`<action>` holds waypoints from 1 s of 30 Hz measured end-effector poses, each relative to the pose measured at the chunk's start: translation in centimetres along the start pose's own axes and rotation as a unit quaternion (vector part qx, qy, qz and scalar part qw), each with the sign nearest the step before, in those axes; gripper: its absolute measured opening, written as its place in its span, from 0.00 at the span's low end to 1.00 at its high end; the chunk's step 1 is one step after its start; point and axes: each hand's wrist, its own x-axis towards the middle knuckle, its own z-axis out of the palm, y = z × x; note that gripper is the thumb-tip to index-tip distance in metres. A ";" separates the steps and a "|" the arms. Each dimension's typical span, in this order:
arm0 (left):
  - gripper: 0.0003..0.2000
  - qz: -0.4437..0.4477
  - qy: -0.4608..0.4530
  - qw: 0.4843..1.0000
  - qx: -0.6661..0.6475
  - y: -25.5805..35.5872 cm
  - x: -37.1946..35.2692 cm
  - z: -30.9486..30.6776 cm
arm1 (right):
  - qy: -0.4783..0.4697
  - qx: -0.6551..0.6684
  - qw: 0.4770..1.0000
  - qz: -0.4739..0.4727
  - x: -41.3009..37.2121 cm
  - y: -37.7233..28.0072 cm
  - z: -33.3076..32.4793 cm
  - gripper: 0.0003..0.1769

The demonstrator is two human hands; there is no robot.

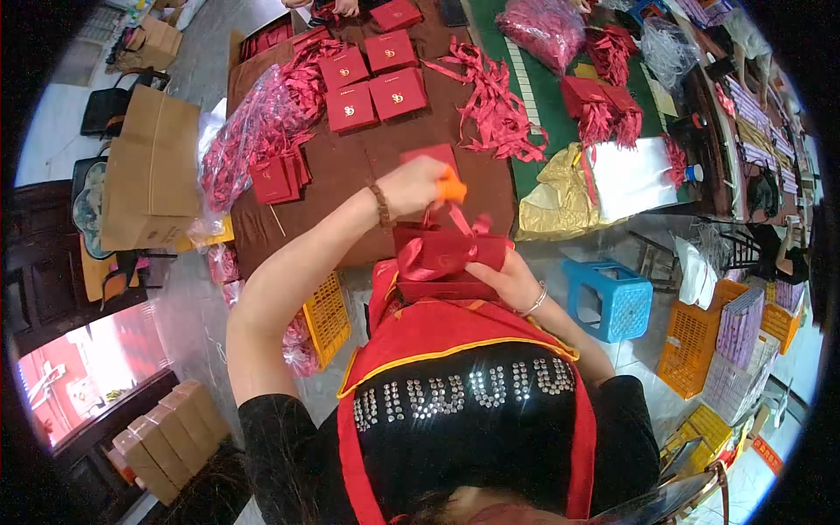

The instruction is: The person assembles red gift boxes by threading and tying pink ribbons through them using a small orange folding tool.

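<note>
At the table's near edge my right hand (499, 278) grips a red box (437, 254) with a ribbon bow on its front. Above the box, my left hand (418, 188) is closed on orange-handled scissors (451, 186), blurred by motion; their blades are hard to make out. A red ribbon (459, 217) rises from the box just below the orange handles. Another red piece (430, 160) lies on the brown table (341, 192), partly behind my left hand.
Several red boxes (398, 92) lie further back, between bagged ribbons (254, 122) and a loose ribbon pile (494, 101). Small red bags (278, 178) are at the left. A blue stool (610, 297) and orange crates (696, 341) stand right. Another person's hands (346, 7) are at the far edge.
</note>
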 end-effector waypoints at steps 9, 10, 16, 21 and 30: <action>0.11 0.080 0.261 0.948 0.165 -0.1 1.7 -3.3 | -0.044 -0.010 0.999 -0.009 0.9 -0.8 0.2 0.17; 0.13 0.094 0.256 0.956 0.104 -0.5 1.8 -3.5 | -0.030 -0.004 0.999 0.016 1.1 -0.8 0.0 0.19; 0.29 0.103 0.354 0.915 -0.164 -3.9 -1.0 -4.4 | 0.052 0.186 0.980 0.044 2.2 0.6 -0.8 0.26; 0.23 0.006 0.174 0.901 -0.397 -10.1 -3.8 2.7 | 0.104 0.229 0.964 0.082 4.0 1.5 -1.6 0.24; 0.29 0.035 0.240 0.830 -0.502 -11.0 -7.1 9.7 | 0.168 0.205 0.951 0.156 7.2 2.5 -0.8 0.24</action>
